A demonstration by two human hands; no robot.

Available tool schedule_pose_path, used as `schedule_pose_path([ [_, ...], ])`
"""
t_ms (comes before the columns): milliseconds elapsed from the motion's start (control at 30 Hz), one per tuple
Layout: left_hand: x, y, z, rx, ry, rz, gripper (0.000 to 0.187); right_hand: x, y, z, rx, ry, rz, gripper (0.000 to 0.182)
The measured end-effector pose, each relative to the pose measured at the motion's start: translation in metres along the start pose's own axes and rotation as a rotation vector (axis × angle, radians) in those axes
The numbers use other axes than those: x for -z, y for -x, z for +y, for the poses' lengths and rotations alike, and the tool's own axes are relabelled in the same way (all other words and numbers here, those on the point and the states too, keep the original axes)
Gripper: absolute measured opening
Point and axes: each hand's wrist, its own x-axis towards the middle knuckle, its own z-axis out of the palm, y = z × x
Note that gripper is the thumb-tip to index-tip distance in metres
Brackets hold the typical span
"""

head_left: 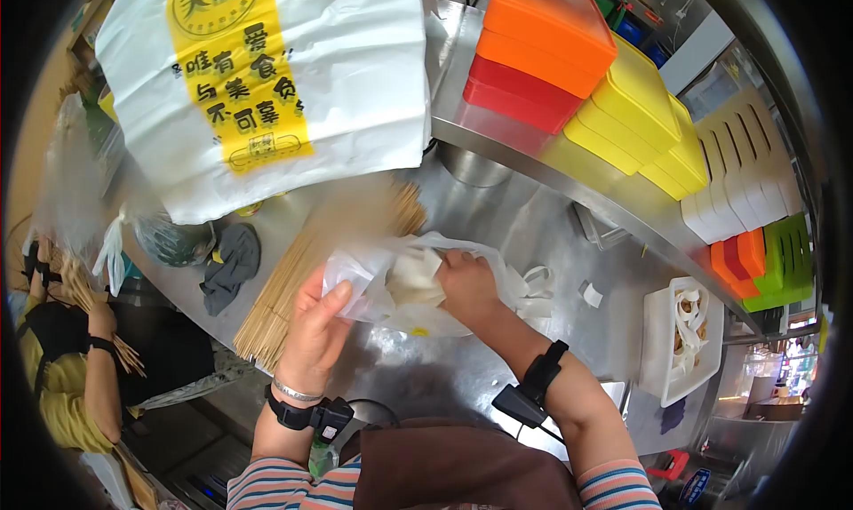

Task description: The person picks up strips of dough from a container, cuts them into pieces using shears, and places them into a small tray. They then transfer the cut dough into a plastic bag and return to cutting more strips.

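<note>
A thin white plastic bag point(418, 319) lies open on the steel worktop in front of me, with pale, flat pieces point(413, 277) inside it. My left hand point(318, 322) pinches the bag's left edge between thumb and fingers. My right hand point(468, 288) reaches into the bag's right side; its fingertips are partly hidden at the pale pieces, and what they hold cannot be made out. Behind my left hand lies a large bundle of thin wooden sticks point(298, 283). White strips point(537, 283) rest just right of the bag.
A big printed white bag point(355, 92) hangs at the upper left. Orange point(546, 30) and yellow boxes point(626, 110) line the raised shelf. A white bin point(656, 346) stands at right, a dark cloth point(233, 266) at left. At far left, a co-worker's hand point(102, 319) holds sticks.
</note>
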Motion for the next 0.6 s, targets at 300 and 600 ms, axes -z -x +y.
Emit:
schedule_pose_path([
  [300,0.014,-0.018,0.002,-0.038,0.035,0.156,0.026,0.046,0.066,0.044,-0.032,0.051,-0.183,0.098],
  [600,0.011,-0.019,0.023,-0.205,-0.04,0.051,0.026,0.103,0.084,0.043,-0.022,0.156,-0.189,0.106],
])
